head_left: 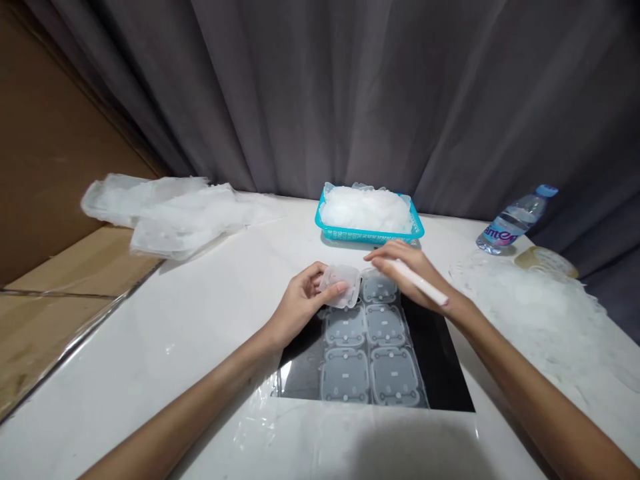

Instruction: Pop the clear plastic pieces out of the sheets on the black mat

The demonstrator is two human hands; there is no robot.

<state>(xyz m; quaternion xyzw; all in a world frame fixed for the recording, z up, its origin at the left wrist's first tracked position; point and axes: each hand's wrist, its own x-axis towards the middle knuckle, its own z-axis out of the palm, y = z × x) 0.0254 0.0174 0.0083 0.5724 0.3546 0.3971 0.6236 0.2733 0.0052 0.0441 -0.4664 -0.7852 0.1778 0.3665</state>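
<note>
My left hand [301, 301] is closed on a small clear plastic piece [341, 285], thumb on top, lifted at the far left corner of a sheet of clear plastic pieces [367, 357]. That sheet lies on a black mat [440, 363]. My right hand [411, 272] rests flat on the sheet's far right piece, fingers stretched out to the left. A white stick [417, 281] lies across that hand's back and is held there; the grip itself is hidden.
A turquoise basket [369, 233] of clear plastic bits stands behind the mat. Plastic bags [170, 210] lie far left, a heap of clear scraps [540, 307] right, a water bottle [515, 220] and a tape roll [546, 260] far right. The white table [175, 333] ends left at cardboard.
</note>
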